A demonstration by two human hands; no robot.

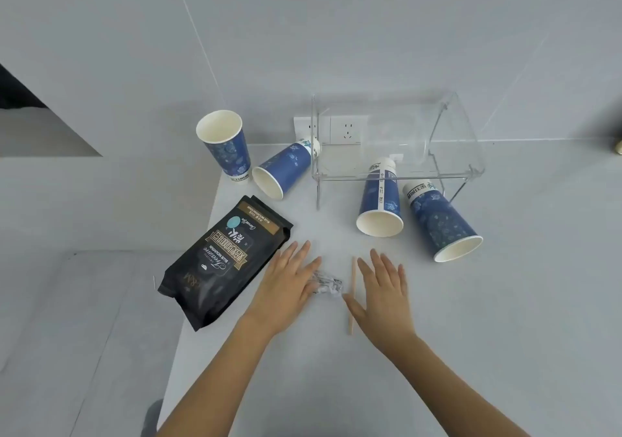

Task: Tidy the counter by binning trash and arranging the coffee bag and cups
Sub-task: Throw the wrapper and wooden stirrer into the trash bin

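A black coffee bag (225,259) lies flat at the counter's left edge, partly over it. One blue paper cup (226,145) stands upright at the back left. Three blue cups lie on their sides: one (284,172) beside the upright cup, one (382,200) and another (442,222) in front of the clear rack. A crumpled wrapper (328,285) and a thin wooden stir stick (352,295) lie between my hands. My left hand (286,288) is flat and open, its fingers touching the wrapper. My right hand (383,293) is flat and open just right of the stick.
A clear acrylic rack (397,136) stands at the back of the grey counter (505,318), against the wall with a white power socket (348,131). The counter's left edge (188,315) drops to a lower grey floor.
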